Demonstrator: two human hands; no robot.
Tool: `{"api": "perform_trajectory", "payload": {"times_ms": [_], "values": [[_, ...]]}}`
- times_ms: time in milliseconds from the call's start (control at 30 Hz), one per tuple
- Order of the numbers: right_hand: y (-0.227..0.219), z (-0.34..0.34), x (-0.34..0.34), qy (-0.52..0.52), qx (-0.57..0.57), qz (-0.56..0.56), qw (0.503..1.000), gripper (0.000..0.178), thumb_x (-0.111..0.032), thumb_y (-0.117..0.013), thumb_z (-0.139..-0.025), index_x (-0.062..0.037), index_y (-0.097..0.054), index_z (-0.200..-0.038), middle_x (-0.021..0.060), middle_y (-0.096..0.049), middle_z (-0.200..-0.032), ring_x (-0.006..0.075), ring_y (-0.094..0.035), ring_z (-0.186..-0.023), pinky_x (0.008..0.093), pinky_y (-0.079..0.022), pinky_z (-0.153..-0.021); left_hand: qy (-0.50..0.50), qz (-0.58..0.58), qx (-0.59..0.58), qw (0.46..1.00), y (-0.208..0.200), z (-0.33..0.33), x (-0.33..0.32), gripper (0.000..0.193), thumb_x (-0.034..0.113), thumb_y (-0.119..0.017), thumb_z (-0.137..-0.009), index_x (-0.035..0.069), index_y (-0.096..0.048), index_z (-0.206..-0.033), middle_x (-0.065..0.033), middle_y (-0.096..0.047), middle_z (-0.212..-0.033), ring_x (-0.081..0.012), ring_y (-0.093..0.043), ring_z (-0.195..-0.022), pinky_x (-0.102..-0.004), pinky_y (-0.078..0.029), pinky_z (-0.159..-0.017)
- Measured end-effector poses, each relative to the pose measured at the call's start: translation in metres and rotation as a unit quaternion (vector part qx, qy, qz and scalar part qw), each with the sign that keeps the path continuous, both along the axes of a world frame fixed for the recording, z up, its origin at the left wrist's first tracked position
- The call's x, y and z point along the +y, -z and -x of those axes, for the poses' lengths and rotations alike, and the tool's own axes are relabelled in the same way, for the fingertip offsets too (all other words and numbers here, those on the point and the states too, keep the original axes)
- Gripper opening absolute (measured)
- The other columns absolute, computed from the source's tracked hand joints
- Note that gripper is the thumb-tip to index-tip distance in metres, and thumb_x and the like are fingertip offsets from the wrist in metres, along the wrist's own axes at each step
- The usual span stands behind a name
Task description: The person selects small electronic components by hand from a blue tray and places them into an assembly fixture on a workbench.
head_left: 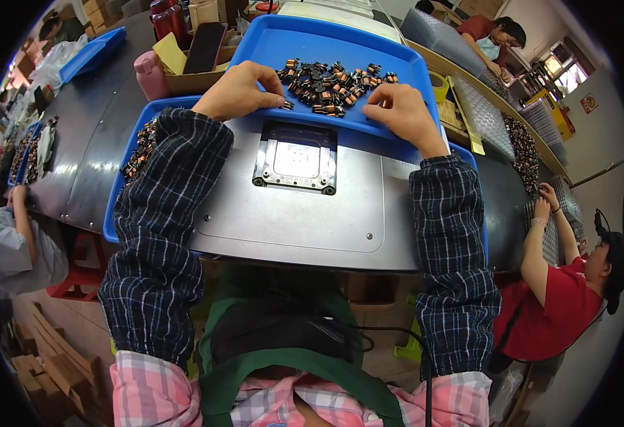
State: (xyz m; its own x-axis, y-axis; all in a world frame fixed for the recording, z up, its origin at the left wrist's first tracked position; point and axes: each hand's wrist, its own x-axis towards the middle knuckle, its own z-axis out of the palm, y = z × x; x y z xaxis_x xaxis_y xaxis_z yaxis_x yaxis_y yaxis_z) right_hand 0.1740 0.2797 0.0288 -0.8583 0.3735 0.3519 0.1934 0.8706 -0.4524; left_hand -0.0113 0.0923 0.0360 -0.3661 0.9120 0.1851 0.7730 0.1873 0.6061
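I am looking over a metal plate (358, 206), where a square frame (292, 178) is sitting. Past it, my left hand (243, 92) is pinching narrowly at a small coil (287, 105); I cannot tell if it is gripped. My right hand (403, 117) is hovering half-curled, fingertips narrow, contents unclear. Farther, the coil pile (334, 87) is lying in the blue tray (263, 48), a pink bottle (154, 78) standing to its left.

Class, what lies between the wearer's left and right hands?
In the head view, a pile of black-and-copper parts in the blue tray lies between the left hand and right hand.
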Motion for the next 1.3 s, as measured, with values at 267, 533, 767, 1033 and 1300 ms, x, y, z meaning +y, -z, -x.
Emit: {"api": "perform_trajectory", "payload": {"times_ms": [267, 533, 767, 1033, 1300], "values": [[-0.006, 0.0, -0.049, -0.103, 0.106, 0.228, 0.962, 0.013, -0.007, -0.062, -0.074, -0.0004, -0.064, -0.084, -0.0004, -0.054, -0.062, 0.003, -0.043, -0.049, 0.0165, -0.033, -0.044, -0.044, -0.175, -0.013, 0.983, 0.024, 0.007, 0.001, 0.016, 0.016, -0.064, -0.076, 0.002, -0.065, -0.082, -0.0068, -0.058, -0.069, -0.0126, -0.054, -0.066, -0.0246, -0.044, -0.062], [0.016, 0.009, -0.077, -0.195, 0.041, 0.096, 0.975, 0.014, -0.004, -0.063, -0.07, 0.0009, -0.064, -0.083, 0.0064, -0.058, -0.071, 0.0132, -0.052, -0.064, 0.0241, -0.043, -0.058, -0.02, -0.302, -0.206, 0.93, 0.019, -0.008, -0.005, 0.015, 0.01, -0.062, -0.079, 0.0, -0.063, -0.09, -0.0034, -0.06, -0.071, -0.0065, -0.054, -0.061, -0.0193, -0.044, -0.052], [0.019, 0.015, -0.079, -0.214, 0.039, 0.014, 0.976, 0.014, -0.004, -0.064, -0.069, -0.001, -0.064, -0.082, 0.0105, -0.059, -0.075, 0.0222, -0.056, -0.068, 0.0294, -0.045, -0.061, -0.013, -0.275, -0.242, 0.93, 0.017, -0.026, -0.013, 0.016, 0.009, -0.062, -0.079, -0.001, -0.063, -0.092, -0.0033, -0.06, -0.069, -0.0064, -0.054, -0.059, -0.0188, -0.046, -0.053], [0.019, 0.012, -0.07, -0.224, 0.068, -0.031, 0.972, 0.014, -0.006, -0.065, -0.07, -0.0033, -0.064, -0.083, 0.0082, -0.059, -0.076, 0.0196, -0.057, -0.066, 0.0278, -0.045, -0.059, 0.029, -0.172, -0.259, 0.95, 0.022, -0.042, -0.023, 0.015, 0.003, -0.06, -0.076, -0.003, -0.062, -0.09, -0.0064, -0.062, -0.076, -0.0084, -0.058, -0.066, -0.0204, -0.049, -0.062], [-0.003, -0.067, 0.078, 0.209, 0.138, -0.083, 0.965, 0.019, -0.015, -0.064, -0.072, -0.0018, -0.065, -0.085, 0.0058, -0.061, -0.069, 0.01, -0.055, -0.063, 0.0241, -0.043, -0.057, 0.102, -0.115, 0.01, 0.988, 0.021, -0.066, -0.03, 0.014, 0.002, -0.061, -0.071, -0.002, -0.061, -0.084, -0.0124, -0.059, -0.077, -0.0265, -0.058, -0.069, -0.0317, -0.047, -0.064]]}}
